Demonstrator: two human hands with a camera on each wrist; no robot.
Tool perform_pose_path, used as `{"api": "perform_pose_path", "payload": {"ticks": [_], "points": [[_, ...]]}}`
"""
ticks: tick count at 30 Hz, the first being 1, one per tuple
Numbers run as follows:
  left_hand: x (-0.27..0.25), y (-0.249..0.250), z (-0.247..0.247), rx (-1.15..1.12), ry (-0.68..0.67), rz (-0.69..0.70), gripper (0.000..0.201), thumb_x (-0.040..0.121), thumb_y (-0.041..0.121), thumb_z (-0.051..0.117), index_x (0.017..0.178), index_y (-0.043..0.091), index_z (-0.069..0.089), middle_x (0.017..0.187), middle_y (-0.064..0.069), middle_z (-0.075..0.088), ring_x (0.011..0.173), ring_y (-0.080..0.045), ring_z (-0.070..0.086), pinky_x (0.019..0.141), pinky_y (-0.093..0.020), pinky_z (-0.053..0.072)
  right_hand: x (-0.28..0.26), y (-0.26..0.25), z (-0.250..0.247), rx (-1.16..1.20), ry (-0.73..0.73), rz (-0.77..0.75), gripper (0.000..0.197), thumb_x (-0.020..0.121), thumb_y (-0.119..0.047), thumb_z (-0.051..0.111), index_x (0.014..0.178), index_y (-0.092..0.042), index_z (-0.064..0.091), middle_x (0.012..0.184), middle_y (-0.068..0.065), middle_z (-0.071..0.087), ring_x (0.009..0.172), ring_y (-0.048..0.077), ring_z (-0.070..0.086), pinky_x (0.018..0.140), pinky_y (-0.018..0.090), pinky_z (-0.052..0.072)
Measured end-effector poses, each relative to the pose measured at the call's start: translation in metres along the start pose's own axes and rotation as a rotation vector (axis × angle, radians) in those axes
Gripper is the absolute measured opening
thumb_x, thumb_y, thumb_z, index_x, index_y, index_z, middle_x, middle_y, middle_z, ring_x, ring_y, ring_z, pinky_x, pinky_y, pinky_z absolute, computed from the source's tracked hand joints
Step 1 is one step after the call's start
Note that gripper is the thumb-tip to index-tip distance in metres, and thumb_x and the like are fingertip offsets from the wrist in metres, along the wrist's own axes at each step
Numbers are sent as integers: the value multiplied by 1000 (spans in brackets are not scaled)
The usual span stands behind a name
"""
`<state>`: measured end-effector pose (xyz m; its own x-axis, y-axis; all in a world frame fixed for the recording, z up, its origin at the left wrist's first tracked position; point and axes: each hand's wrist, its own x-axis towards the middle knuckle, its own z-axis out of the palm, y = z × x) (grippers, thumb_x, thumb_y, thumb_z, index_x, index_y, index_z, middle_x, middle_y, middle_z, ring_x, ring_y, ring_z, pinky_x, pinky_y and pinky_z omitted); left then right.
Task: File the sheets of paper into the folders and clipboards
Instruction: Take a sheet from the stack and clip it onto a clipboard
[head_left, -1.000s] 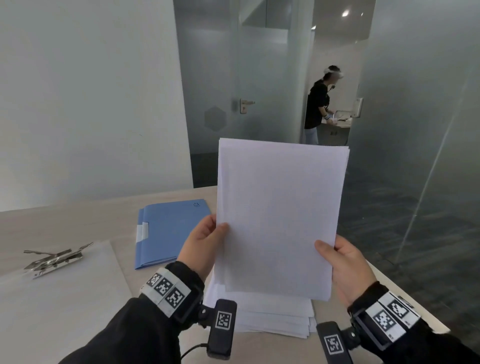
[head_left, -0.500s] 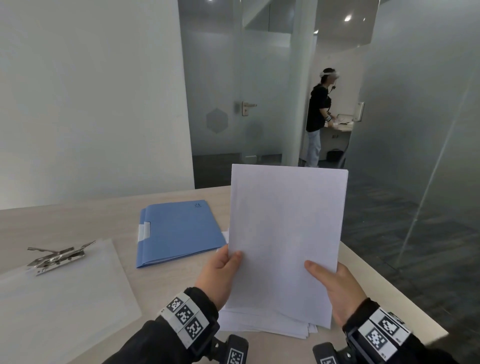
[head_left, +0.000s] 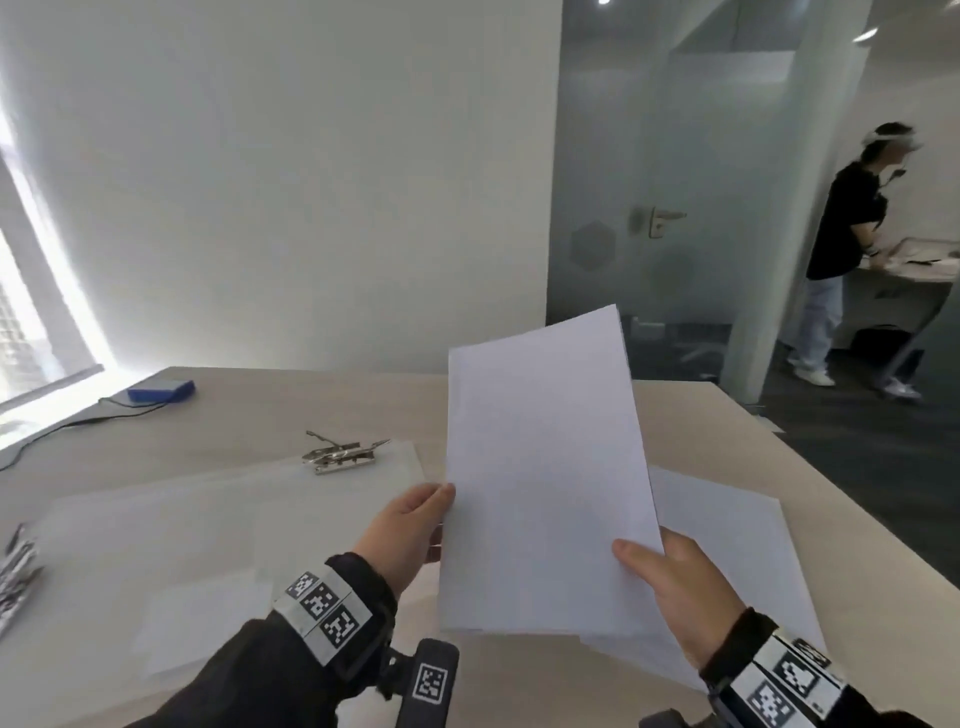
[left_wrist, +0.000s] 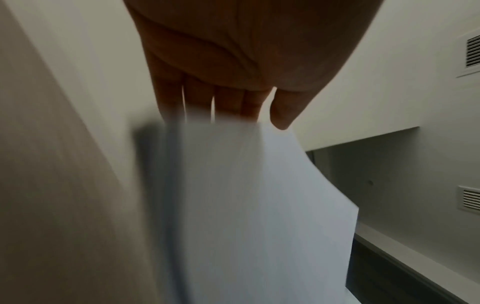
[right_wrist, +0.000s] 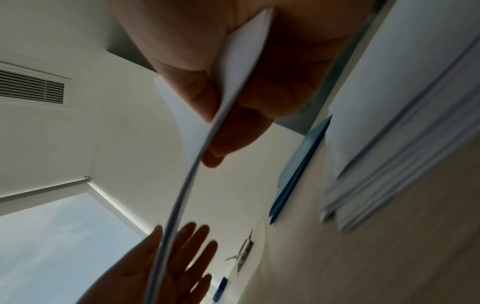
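Note:
I hold a thin sheaf of white sheets (head_left: 545, 478) tilted up over the table. My left hand (head_left: 436, 514) pinches its left edge, thumb in front and straight fingers behind. My right hand (head_left: 644, 561) pinches the lower right corner; in the right wrist view the right hand (right_wrist: 221, 123) has thumb and fingers pressed on either side of the sheets (right_wrist: 241, 61). A clear clipboard (head_left: 218, 525) with a metal clip (head_left: 340, 457) lies left of the sheaf. A paper stack (head_left: 737, 540) lies under my right hand. The blue folder (right_wrist: 298, 170) shows only in the right wrist view.
The pale wooden table (head_left: 701, 431) ends close on the right. A small blue box (head_left: 161, 389) with a cable sits at the far left by the window. Another metal clip (head_left: 15, 566) shows at the left edge. A person (head_left: 841, 234) stands beyond the glass wall.
My view has swung left, so the clipboard now lies in front. The sheaf has come lower and leans left, hiding the blue folder. Both hands keep their hold.

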<state>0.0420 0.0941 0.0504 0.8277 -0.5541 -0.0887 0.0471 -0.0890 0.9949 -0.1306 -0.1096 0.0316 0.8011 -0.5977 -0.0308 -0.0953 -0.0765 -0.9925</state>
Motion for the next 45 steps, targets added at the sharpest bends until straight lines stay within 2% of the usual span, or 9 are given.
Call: {"api": "perform_pose_path", "payload": {"ticks": [6,12,17,21,25,30,34,38,45], "points": [[-22,-21,-141,381,319,-102,27,93,26,56,112,10,66,119,-8,65,115,-26,56,93,-30,38,22,-2,77,31,-78,16,17,94,-10,58,96,-18,73,98,1,79,98,26,70,96,45,51],[-52,-48,-239,589,481,-320,37,93,20,55,128,7,56,134,-13,56,124,-31,50,107,-35,37,32,-8,145,45,-167,14,18,93,-7,58,104,-10,72,101,6,78,98,28,71,96,48,51],[-82,-56,-246,534,406,-342,38,94,14,48,132,15,51,132,-12,56,109,-23,52,88,-26,40,31,-21,192,68,-249,20,15,94,-5,56,92,-12,69,93,5,75,89,27,69,80,38,52],[-109,-49,-236,407,315,-308,45,92,2,41,134,17,49,133,-7,53,114,-19,49,82,-22,39,29,-25,225,45,-332,13,17,95,-5,54,90,-13,68,93,5,74,89,26,68,75,34,50],[-134,-46,-250,216,458,-236,39,89,-2,40,115,15,64,114,4,66,100,-13,57,70,-24,40,25,-24,254,17,-411,27,16,96,-5,52,92,-12,66,93,3,72,89,25,66,71,32,49],[-149,-61,-290,175,746,-153,33,86,-8,45,109,11,61,108,-3,61,100,-20,54,84,-29,38,19,-21,288,-37,-537,75,13,94,-2,54,94,-7,66,93,11,74,85,29,68,67,33,50],[-149,-79,-304,95,720,-226,29,86,-6,49,106,15,55,115,-16,58,96,-27,55,94,-44,45,16,-20,312,-75,-672,117,15,94,-3,55,103,-3,66,93,14,77,80,30,72,62,31,53],[-145,-88,-305,94,738,-210,31,87,-5,48,110,14,52,109,-10,56,91,-20,54,83,-31,46,15,-21,329,-81,-748,123,20,86,-5,62,105,-1,67,86,12,77,67,24,72,47,24,51],[-144,-88,-304,88,693,-224,29,90,-6,49,115,10,48,108,-5,58,93,-16,56,71,-20,45,31,-14,341,-151,-732,121,18,91,-1,56,105,0,68,97,18,77,86,36,72,73,37,55]]}}
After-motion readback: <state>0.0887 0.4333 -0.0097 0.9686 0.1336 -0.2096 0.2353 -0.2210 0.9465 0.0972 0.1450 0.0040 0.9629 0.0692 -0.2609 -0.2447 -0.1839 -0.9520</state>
